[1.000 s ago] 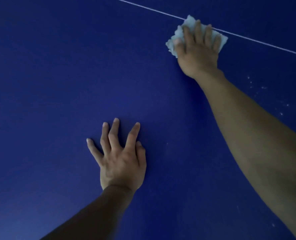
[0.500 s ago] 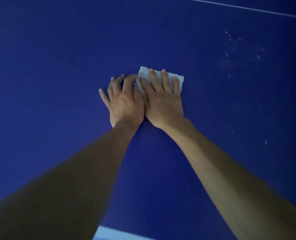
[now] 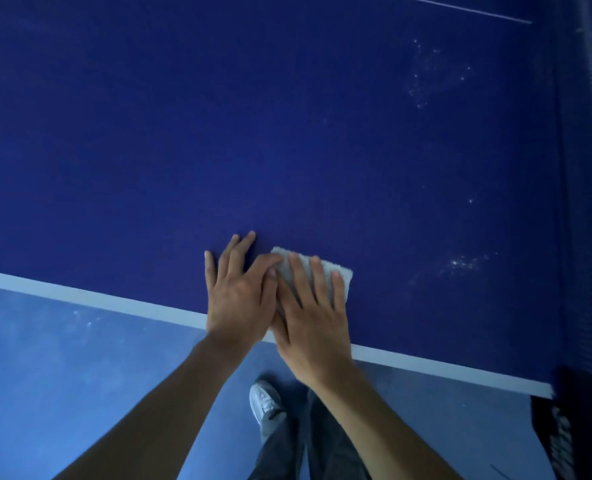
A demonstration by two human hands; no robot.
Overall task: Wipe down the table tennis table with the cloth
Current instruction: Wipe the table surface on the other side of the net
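Flat left hand [image 3: 239,292] and right hand [image 3: 317,313] have pulled the pale folded cloth [image 3: 280,255] to the dark-blue table tennis table's [image 3: 287,133] six-o'clock edge, leaving three-o'clock white dust specks [image 3: 464,263].

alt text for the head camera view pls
A person's right hand presses a pale cloth flat on a dark blue table tennis table near its white edge line, left hand alongside. White specks dot the table to the right.

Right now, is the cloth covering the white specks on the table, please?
No, the cloth lies under the right hand, well left of the white specks.
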